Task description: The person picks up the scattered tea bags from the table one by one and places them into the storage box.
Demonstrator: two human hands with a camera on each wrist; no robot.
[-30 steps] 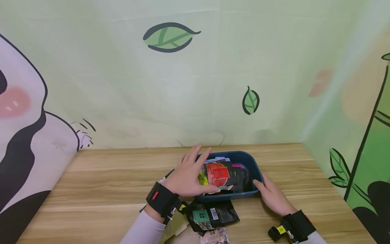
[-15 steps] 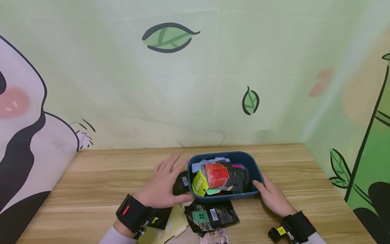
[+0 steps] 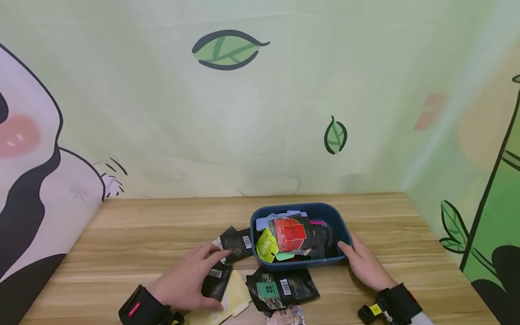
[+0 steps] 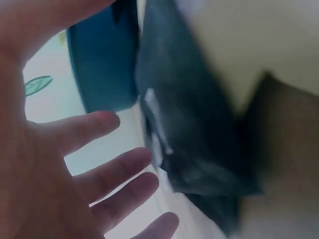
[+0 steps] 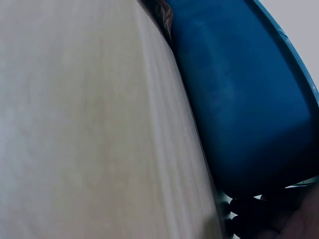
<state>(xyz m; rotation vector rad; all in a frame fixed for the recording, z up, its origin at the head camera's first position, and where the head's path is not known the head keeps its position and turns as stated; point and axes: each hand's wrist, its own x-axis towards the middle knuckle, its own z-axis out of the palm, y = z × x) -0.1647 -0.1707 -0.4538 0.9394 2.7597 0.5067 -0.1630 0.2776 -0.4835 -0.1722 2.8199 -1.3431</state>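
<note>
My left hand [image 3: 188, 277] hovers over a black packet [image 3: 216, 282] left of the blue plastic bin [image 3: 298, 265], its fingers spread and apart. In the left wrist view a dark packet [image 4: 184, 109] lies beyond the fingertips, blurred. My right hand [image 3: 367, 264] holds the bin at its near right corner, thumb at the rim; the other fingers are partly hidden. Inside the bin lie a red-and-black packet [image 3: 290, 232], a yellow packet [image 3: 266, 245] and other flat packets. The right wrist view shows the bin's outer wall [image 5: 244, 94].
More black packets [image 3: 237, 246] lie against the bin's left side. In front of it are a black packet with a green label [image 3: 282, 289], a floral-patterned packet [image 3: 285, 315] and a pale yellow flat piece [image 3: 235, 293]. A printed cloth wall [image 3: 260, 113] stands behind the wooden table [image 3: 162, 225].
My left hand has moved from over the bin leftward and down to the black packets beside it, uncovering the bin's left end. The right hand and the bin have stayed in place.
</note>
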